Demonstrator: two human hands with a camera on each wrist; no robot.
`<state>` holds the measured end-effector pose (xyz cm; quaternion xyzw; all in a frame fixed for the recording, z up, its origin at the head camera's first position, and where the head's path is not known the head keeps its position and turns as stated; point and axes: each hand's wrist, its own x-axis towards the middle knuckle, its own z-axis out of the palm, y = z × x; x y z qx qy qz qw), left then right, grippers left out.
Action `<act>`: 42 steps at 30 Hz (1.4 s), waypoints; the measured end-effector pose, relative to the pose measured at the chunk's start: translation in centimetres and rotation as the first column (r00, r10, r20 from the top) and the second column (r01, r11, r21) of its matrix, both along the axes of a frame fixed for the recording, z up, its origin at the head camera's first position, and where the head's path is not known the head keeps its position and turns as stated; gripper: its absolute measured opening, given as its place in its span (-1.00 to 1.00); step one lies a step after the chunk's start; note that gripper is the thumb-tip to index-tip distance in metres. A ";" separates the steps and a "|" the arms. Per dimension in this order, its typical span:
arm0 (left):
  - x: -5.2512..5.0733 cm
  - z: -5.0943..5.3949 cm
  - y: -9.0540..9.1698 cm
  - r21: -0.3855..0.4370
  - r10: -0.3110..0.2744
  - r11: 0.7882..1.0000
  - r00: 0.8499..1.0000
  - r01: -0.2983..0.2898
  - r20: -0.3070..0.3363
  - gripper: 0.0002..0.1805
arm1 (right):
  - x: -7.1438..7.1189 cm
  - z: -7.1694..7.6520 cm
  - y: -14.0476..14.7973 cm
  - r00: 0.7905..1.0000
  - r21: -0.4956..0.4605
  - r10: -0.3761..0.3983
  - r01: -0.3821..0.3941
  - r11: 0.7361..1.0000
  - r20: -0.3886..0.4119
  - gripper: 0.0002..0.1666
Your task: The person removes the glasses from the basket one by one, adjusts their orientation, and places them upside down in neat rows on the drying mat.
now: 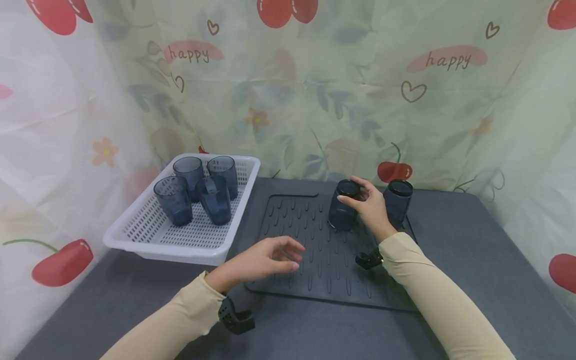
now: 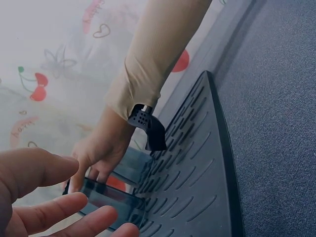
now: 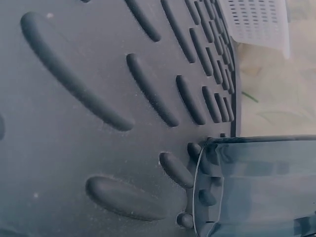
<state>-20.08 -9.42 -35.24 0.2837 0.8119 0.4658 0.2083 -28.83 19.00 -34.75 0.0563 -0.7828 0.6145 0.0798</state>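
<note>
My right hand (image 1: 372, 212) grips a blue tinted glass (image 1: 341, 212) near its upturned base. The glass stands upside down towards the back of a black ribbed drying mat (image 1: 310, 282); the right wrist view shows its rim (image 3: 196, 197) against the mat. Just right of that hand is a second upturned glass (image 1: 396, 202), partly hidden by the hand and wrist. Over the left part of the mat, my left hand (image 1: 258, 257) hovers with loosely bent fingers and holds nothing. The left wrist view shows its thumb and fingers (image 2: 94, 217) spread apart.
A white perforated plastic basket (image 1: 240, 210) stands on the left of the dark grey table (image 1: 463, 240), with several blue glasses (image 1: 216, 200) upright in it. A printed curtain (image 1: 288, 100) hangs behind and at both sides. Each wrist carries a black camera mount (image 1: 236, 320).
</note>
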 end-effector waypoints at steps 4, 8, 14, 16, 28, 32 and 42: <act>0.0 0.0 0.0 0.002 -0.002 1.000 1.000 0.002 0.002 -0.61 | -0.4 -0.2 0.1 1.000 0.003 0.000 0.000 1.000 0.020 -0.19; 0.0 0.0 0.1 0.003 0.000 1.000 1.000 0.000 0.008 -0.61 | -1.2 -0.9 0.6 0.999 -0.015 0.009 -0.008 1.000 0.039 -0.16; 0.1 0.0 0.3 0.001 0.002 1.000 1.000 -0.002 0.012 -0.62 | -2.3 -2.0 1.1 0.998 0.010 0.025 -0.026 1.000 0.051 -0.10; 0.1 0.0 0.3 0.000 0.000 1.000 1.000 0.000 0.011 -0.62 | -2.5 -2.1 1.2 0.998 0.026 0.027 -0.029 0.999 0.052 -0.09; -0.1 0.4 0.1 0.012 0.006 1.000 1.000 -0.006 -0.017 -0.62 | -2.6 -1.6 1.4 0.997 0.101 0.043 -0.049 0.994 0.061 -0.08; -0.2 1.0 -0.1 0.023 0.009 1.000 0.999 -0.008 -0.031 -0.61 | -2.7 -1.7 1.6 0.997 0.098 0.042 -0.049 0.994 0.069 -0.09; -0.3 3.7 -1.1 0.099 0.043 0.995 0.994 -0.033 -0.102 -0.56 | -2.3 -1.7 1.7 0.997 0.091 0.037 -0.043 0.995 0.068 -0.07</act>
